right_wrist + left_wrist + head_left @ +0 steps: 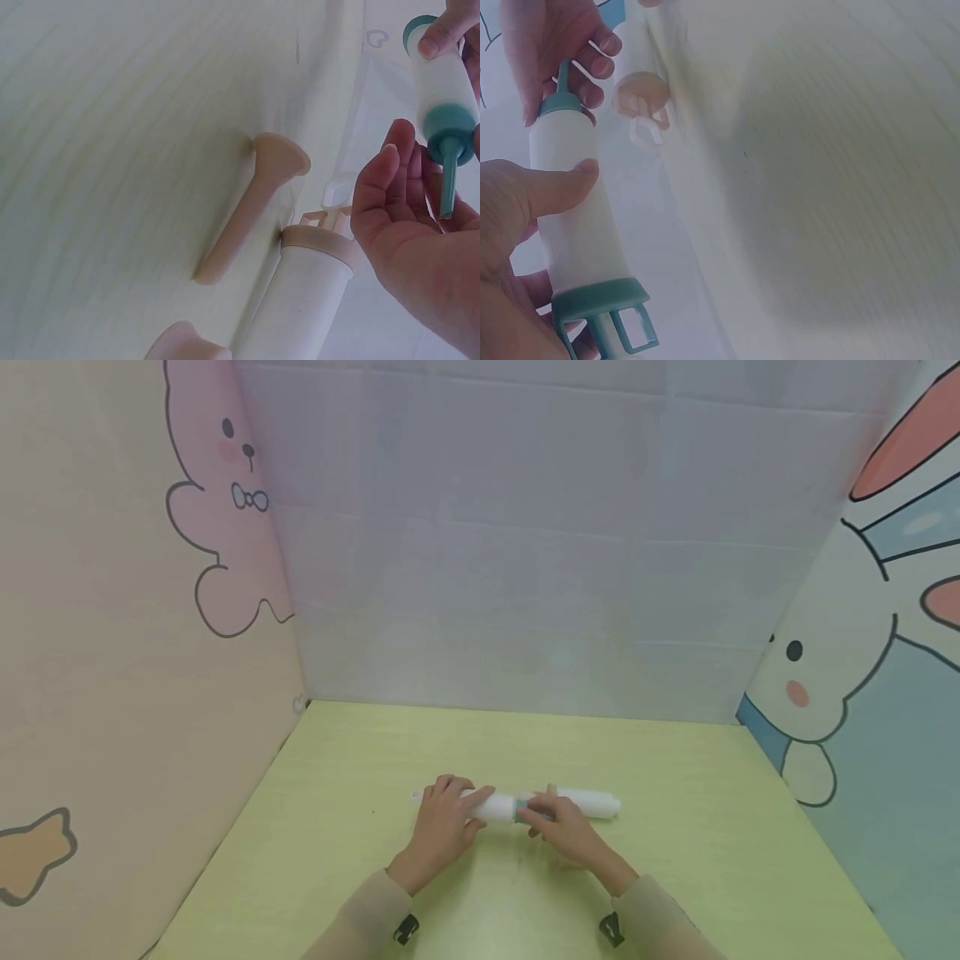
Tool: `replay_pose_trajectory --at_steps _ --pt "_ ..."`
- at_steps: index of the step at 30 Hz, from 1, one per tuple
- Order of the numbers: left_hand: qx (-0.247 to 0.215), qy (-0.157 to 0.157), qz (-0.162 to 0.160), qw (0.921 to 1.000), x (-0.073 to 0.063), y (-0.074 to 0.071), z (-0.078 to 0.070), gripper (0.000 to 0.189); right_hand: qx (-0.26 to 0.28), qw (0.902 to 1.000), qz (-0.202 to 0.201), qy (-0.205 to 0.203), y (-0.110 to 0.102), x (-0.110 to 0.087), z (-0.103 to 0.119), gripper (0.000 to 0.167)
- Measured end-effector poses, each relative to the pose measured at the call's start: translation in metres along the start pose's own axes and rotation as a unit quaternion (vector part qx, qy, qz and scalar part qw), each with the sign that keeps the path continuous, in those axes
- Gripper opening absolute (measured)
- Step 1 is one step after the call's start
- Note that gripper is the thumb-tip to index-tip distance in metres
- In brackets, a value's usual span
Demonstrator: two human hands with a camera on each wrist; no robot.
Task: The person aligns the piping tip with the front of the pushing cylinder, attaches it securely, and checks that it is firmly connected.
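Note:
My left hand (pixel 444 822) grips a white syringe-like tube (pixel 585 236) around its middle, the thumb lying along the barrel. Its teal handled end (pixel 600 296), with open loops, sticks out at the lower end in the left wrist view. At the other end is a teal cap with a long thin nozzle (pixel 449 176). My right hand (pixel 573 837) has its fingers around this cap, pinching it at the sides. A second white tube (pixel 296 311) with a peach collar (pixel 319 246) lies close by, beyond the right hand.
A loose peach nozzle (pixel 247 206) with a flared base lies on the yellow-green table (pixel 360 752). Another peach piece (pixel 184 345) shows at the bottom edge of the right wrist view. Cloth walls with cartoon animals enclose the back and sides.

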State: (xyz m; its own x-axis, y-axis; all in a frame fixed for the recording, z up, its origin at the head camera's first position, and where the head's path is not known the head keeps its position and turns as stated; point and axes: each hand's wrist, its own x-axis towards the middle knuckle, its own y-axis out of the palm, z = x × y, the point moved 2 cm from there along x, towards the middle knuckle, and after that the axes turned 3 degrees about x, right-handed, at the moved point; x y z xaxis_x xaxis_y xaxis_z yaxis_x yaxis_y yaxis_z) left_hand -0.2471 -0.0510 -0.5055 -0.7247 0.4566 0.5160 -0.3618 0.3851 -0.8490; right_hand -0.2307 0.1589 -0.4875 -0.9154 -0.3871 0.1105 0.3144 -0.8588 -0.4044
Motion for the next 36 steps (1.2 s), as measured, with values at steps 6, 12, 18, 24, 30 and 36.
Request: replay_pose_trajectory --at_steps 6,12,18,24,30,36 --pt "0.002 -0.001 0.009 1.0000 0.001 0.001 0.001 0.051 0.018 0.9989 -0.043 0.001 0.004 0.006 -0.026 0.029" --pt "0.001 0.005 -0.003 1.0000 0.000 0.001 0.002 0.052 0.031 0.9972 -0.068 0.000 0.007 0.006 -0.029 0.028" --pt "0.005 -0.004 0.013 0.9999 -0.001 0.003 0.004 0.051 0.010 0.9979 -0.064 0.004 0.007 0.005 -0.024 0.032" --pt "0.004 -0.010 0.023 0.9997 -0.002 0.003 0.005 0.051 0.023 0.9989 -0.038 -0.014 0.002 -0.004 0.013 0.029" --pt "-0.001 -0.011 0.019 0.9998 -0.001 0.001 0.006 0.052 0.014 0.9995 -0.028 -0.008 0.003 -0.004 0.016 0.027" --pt "-0.005 -0.003 0.004 1.0000 -0.001 -0.002 0.006 0.052 0.018 0.9993 -0.032 0.000 0.006 0.001 0.002 0.028"
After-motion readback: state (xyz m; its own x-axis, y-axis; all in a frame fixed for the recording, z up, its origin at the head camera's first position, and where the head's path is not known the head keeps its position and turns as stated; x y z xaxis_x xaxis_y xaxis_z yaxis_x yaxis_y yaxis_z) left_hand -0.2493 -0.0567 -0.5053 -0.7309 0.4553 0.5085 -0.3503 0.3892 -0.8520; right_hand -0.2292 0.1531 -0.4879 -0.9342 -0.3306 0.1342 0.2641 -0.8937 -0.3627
